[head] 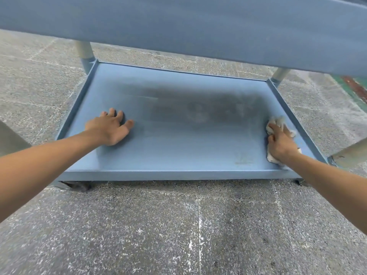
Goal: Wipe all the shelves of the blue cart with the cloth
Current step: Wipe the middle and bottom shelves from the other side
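The blue cart's bottom shelf [178, 151] lies low in front of me, a shallow tray with a raised rim. A dark smudged patch [198, 108] covers its middle and back. My right hand [281, 144] presses a crumpled whitish cloth [278, 122] flat against the shelf by its right rim. My left hand [110, 127] rests palm down on the left part of the shelf, fingers spread, holding nothing. An upper blue shelf [198, 26] spans the top of the view, seen from its side and underside.
Grey metal posts [85, 50] [280, 75] rise at the shelf's back corners, and another post [349, 151] stands at the near right. Speckled stone paving [178, 231] surrounds the cart. A caster [77, 186] shows under the front left corner. Green and red floor markings [355, 86] lie at the far right.
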